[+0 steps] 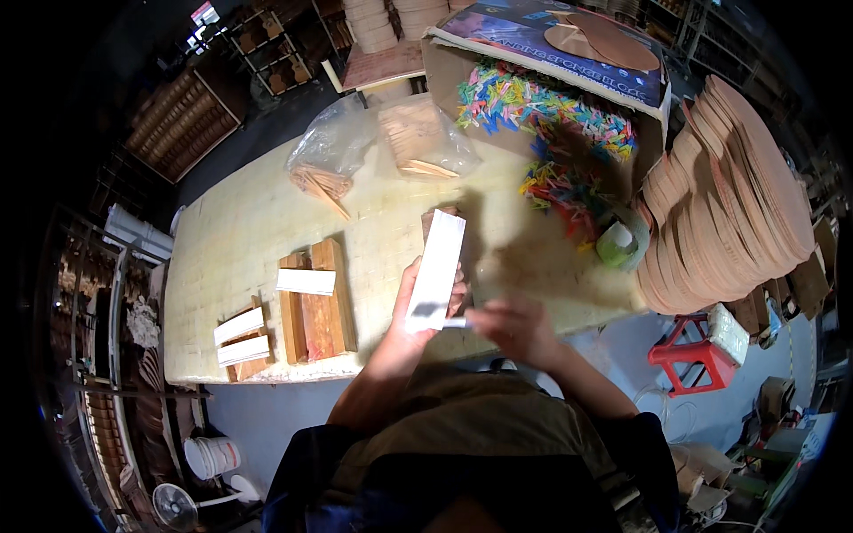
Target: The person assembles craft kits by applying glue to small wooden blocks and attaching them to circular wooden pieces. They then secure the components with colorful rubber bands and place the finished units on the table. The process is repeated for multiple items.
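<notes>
A person bends over a pale desk (231,231), the left grip (404,306) closed around a long white strip (437,266) that slants above the near edge. Taking that strip as the clock's centre, the blurred right grip (515,330) sits at four o'clock, close to the strip's lower end; whether it pinches anything, one cannot tell. Toward eight o'clock lie a wooden frame (336,298) with a white piece across it and a smaller wooden block (252,368) bearing more. A clear bag (333,133) of thin wooden pieces rests at eleven; an open carton (506,138) of colourful clips (542,107) stands at one, and curved wooden parts (729,204) lean in a stack near half past two.
</notes>
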Tool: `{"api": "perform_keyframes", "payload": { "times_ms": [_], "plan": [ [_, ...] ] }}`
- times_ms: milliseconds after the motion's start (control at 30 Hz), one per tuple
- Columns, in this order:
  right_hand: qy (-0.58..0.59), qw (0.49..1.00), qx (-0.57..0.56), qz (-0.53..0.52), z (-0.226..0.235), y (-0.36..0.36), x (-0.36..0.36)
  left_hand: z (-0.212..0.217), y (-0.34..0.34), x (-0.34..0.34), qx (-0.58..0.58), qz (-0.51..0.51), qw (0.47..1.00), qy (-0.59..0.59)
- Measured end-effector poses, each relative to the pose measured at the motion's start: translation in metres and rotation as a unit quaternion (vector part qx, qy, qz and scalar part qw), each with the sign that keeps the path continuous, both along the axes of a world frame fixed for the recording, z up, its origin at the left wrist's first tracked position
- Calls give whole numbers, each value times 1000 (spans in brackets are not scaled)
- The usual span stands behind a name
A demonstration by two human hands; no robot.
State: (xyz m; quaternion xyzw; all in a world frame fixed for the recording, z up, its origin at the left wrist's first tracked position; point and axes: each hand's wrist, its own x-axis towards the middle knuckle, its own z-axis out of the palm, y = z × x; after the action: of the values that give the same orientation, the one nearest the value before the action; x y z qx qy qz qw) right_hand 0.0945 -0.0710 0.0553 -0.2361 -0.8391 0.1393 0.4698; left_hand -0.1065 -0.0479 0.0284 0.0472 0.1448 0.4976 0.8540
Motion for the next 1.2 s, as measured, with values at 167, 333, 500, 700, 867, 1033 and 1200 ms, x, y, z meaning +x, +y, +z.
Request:
{"api": "perform_keyframes", "payload": {
  "times_ms": [167,333,500,700,867,1033,1200],
  "plan": [
    [77,965,-203,-149,-2,58,19,-1,-2,6,11,-68,997,-28],
    [26,983,-159,-87,16,36,27,9,-7,3,5,-35,999,-12],
    [30,959,-277,-53,0,33,39,10,-8,3,-17,-40,998,-54],
    [38,960,-263,-84,7,34,44,4,-10,2,11,-63,998,-18],
    [93,929,-343,-100,2,43,38,6,-11,6,10,-49,998,34],
    [92,942,-304,-106,5,44,42,4,-10,2,18,-62,997,45],
    [165,917,-322,-168,-16,54,37,3,-14,5,27,-50,997,55]
  ]
}}
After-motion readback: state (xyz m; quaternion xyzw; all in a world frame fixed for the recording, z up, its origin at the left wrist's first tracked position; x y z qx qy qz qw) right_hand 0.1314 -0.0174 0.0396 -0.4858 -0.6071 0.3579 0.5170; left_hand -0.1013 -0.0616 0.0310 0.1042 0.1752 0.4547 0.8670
